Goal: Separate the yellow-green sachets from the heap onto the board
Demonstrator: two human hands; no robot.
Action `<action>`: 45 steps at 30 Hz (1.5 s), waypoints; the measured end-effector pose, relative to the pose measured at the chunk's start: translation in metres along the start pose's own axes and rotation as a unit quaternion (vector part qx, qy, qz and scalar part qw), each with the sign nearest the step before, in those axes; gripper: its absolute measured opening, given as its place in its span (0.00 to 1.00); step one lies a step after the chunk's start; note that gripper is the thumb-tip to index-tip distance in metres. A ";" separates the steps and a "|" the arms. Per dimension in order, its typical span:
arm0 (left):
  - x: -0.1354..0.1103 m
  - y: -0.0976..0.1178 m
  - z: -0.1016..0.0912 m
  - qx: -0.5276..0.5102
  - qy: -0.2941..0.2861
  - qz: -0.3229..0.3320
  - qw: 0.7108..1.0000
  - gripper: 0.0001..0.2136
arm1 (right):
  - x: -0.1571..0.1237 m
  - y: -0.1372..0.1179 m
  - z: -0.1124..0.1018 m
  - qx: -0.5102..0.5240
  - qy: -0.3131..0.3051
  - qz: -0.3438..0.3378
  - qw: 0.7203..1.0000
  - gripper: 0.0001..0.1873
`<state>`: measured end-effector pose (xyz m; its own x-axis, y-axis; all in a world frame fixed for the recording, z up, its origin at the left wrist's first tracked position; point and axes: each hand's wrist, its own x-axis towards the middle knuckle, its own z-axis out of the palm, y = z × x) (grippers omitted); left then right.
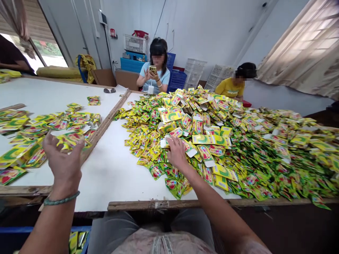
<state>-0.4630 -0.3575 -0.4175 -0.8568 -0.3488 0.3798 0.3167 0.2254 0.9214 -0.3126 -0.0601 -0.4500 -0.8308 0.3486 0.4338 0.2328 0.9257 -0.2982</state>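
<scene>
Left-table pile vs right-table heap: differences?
The left pile is small and thin, leaving much of the left table bare; the right heap is far bigger and deeper. The left hand hovers open by the left pile; the right hand rests on the right heap. Both are yellow-green packets.

Right hand [177,153] rests on the near-left edge of the sachet heap [238,141], which runs right and beyond it. Left of my left hand [63,162] lies a smaller pile [34,132] on the side table [39,93]. Bare tabletop [113,169] sits between my hands.
</scene>
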 end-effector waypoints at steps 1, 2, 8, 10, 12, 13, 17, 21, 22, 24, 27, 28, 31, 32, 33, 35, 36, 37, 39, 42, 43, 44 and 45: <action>-0.003 0.000 -0.001 0.005 0.000 0.008 1.000 0.37 | 0.006 0.013 0.002 -0.037 -0.010 0.001 0.999 0.28; -0.011 0.000 0.000 -0.007 -0.037 -0.009 0.999 0.34 | 0.010 0.023 0.004 -0.058 -0.021 -0.004 0.998 0.24; -0.115 -0.013 0.031 -0.078 -0.376 -0.232 0.894 0.25 | -0.010 -0.011 0.010 -0.006 0.038 -0.044 0.998 0.18; -0.137 -0.014 0.041 -0.140 -0.422 -0.271 0.854 0.26 | -0.027 -0.044 0.015 0.068 -0.003 -0.098 0.993 0.16; -0.144 -0.015 0.046 -0.200 -0.425 -0.303 0.829 0.26 | -0.037 -0.066 0.024 0.143 -0.094 -0.161 0.972 0.13; -0.143 -0.016 0.047 -0.211 -0.412 -0.317 0.828 0.25 | -0.037 -0.071 0.030 0.169 -0.107 -0.148 0.969 0.13; -0.127 -0.024 0.041 -0.163 -0.361 -0.354 0.847 0.23 | -0.012 -0.051 0.050 0.082 -0.022 0.057 0.995 0.17; -0.119 -0.031 0.029 -0.133 -0.373 -0.371 0.840 0.25 | 0.009 -0.025 0.061 -0.047 -0.047 0.011 0.998 0.13; -0.119 -0.033 0.027 -0.132 -0.378 -0.372 0.837 0.25 | 0.009 -0.023 0.062 -0.051 -0.044 -0.013 0.998 0.11; -0.119 -0.036 0.023 -0.130 -0.397 -0.363 0.833 0.23 | 0.004 -0.023 0.062 -0.023 -0.024 -0.030 0.999 0.08; -0.120 -0.041 0.022 -0.107 -0.433 -0.334 0.831 0.21 | -0.006 -0.027 0.060 0.090 -0.014 0.033 0.995 0.10; -0.121 -0.042 0.023 -0.101 -0.445 -0.325 0.828 0.21 | -0.009 -0.028 0.060 0.129 -0.020 0.059 0.990 0.12; -0.124 -0.044 0.026 -0.095 -0.477 -0.314 0.815 0.21 | -0.015 -0.027 0.061 0.171 -0.043 0.099 0.979 0.16; -0.125 -0.044 0.027 -0.093 -0.481 -0.312 0.814 0.20 | -0.015 -0.025 0.061 0.164 -0.043 0.099 0.980 0.16; -0.126 -0.044 0.027 -0.091 -0.480 -0.310 0.816 0.20 | -0.015 -0.023 0.061 0.156 -0.032 0.097 0.982 0.17; -0.126 -0.043 0.026 -0.087 -0.475 -0.310 0.819 0.21 | -0.014 -0.020 0.058 0.163 0.014 0.096 0.982 0.16; -0.126 -0.043 0.025 -0.086 -0.472 -0.312 0.820 0.22 | -0.014 -0.020 0.055 0.184 0.035 0.102 0.977 0.15; -0.126 -0.043 0.024 -0.086 -0.470 -0.314 0.820 0.23 | -0.014 -0.021 0.051 0.215 0.045 0.113 0.969 0.15; -0.127 -0.041 0.023 -0.098 -0.470 -0.322 0.816 0.26 | -0.015 -0.026 0.044 0.291 0.011 0.137 0.947 0.16; -0.129 -0.038 0.023 -0.142 -0.476 -0.326 0.805 0.25 | -0.022 -0.035 0.034 0.350 -0.136 0.102 0.921 0.17; -0.130 -0.036 0.023 -0.157 -0.479 -0.327 0.799 0.24 | -0.024 -0.037 0.031 0.347 -0.181 0.079 0.917 0.18; -0.131 -0.035 0.023 -0.166 -0.484 -0.329 0.794 0.23 | -0.026 -0.038 0.029 0.335 -0.216 0.061 0.915 0.19; -0.132 -0.034 0.023 -0.169 -0.489 -0.331 0.789 0.23 | -0.028 -0.038 0.028 0.321 -0.245 0.045 0.914 0.20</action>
<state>-0.3700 -0.2978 -0.5007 -0.7314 0.6185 -0.2874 -0.3836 -0.0246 0.9232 -0.3128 -0.1094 -0.4742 -0.9862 0.1656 -0.0025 0.0969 0.5645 -0.8197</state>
